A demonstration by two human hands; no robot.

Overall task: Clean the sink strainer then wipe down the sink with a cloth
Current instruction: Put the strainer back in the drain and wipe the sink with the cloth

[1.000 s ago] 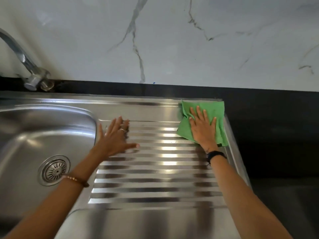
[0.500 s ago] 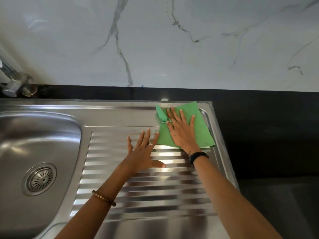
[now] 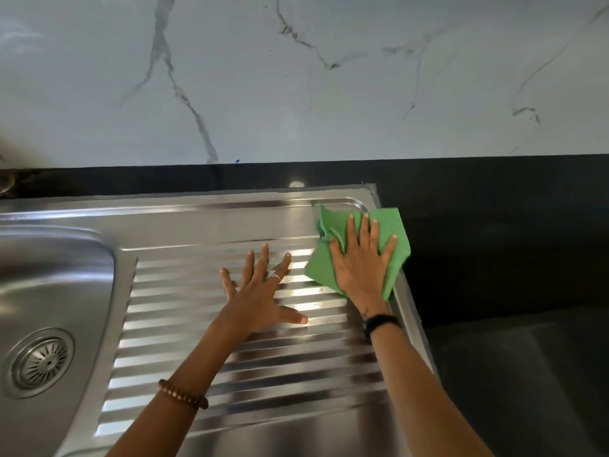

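Cloth (image 3: 333,268) flat under right hand (image 3: 362,268), drainboard (image 3: 230,364) far-right corner.

Both forearms reach forward from the bottom of the view, bare to the wrists. The left hand (image 3: 260,301) lies flat, palm down, fingers spread and thumb stretched out to the right, with a ring on one finger and a beaded bracelet on the wrist. The right hand (image 3: 362,262) lies just beside it, farther forward, also flat and palm down with fingers splayed, a black band around its wrist.
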